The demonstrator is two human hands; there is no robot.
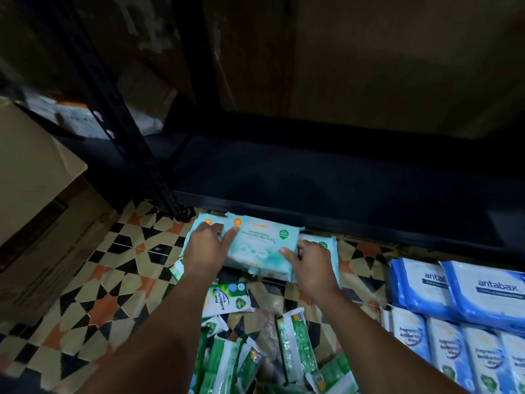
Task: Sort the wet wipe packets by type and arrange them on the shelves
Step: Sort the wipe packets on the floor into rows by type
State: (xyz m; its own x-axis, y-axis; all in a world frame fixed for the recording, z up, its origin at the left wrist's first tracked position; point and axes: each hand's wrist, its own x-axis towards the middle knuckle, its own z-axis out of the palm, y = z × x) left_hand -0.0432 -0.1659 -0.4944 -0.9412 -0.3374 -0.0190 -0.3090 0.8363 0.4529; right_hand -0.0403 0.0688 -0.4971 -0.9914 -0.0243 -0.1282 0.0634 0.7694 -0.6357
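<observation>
I see a pale teal packet (262, 245) on top of a small stack of like packets on the patterned tile floor (93, 294), just in front of the lip of the dark bottom shelf (326, 180). Its film is soft and slightly crumpled, with a cloudy white-and-aqua print, an orange round badge at its upper left corner and a green shield mark at its upper right. More teal packets (329, 251) poke out under it on both sides.

My left hand (206, 247) lies across the stack's left end, palm down, fingers curled over the packets' edge and the thumb lying on the top packet beside the orange badge. My right hand (309, 263) takes the right end the same way, thumb on the top face, fingers wrapped over the far side. Both hands clamp the teal stack between them, forearms reaching straight forward.

The top packet reads "ANTIBACTERIAL FRAGRANCE FREE WIPES"; the smaller print is too blurred. Below my arms lies a loose heap of green packets (227, 300), one reading "Pine Antibacterial Wipes". At the right, blue packets (483, 291) stacked flat read "antabax", and a row of white-and-blue packets (443, 345) stands on edge, wording partly legible as "Antibacterial".
</observation>
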